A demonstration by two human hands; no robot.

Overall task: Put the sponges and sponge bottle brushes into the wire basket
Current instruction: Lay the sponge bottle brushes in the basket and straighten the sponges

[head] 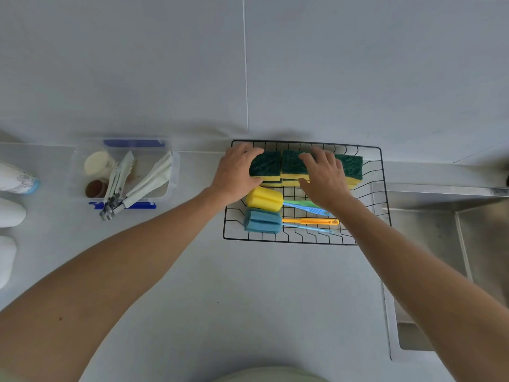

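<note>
At the wire basket's far edge, my left hand & right hand, fingers spread flat, press the sponges in w/ brushes alongside; next, prob. just let go.

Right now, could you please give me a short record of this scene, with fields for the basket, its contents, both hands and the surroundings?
basket: black wire basket on a grey counter, beside a steel sink
sponges: green-and-yellow sponges in a row along the far side, inside the basket
brushes: yellow brush and blue brush lying inside, handles pointing right
left hand: resting on the left sponge
right hand: laid flat over the sponges
nearby: clear plastic box to the left
</note>
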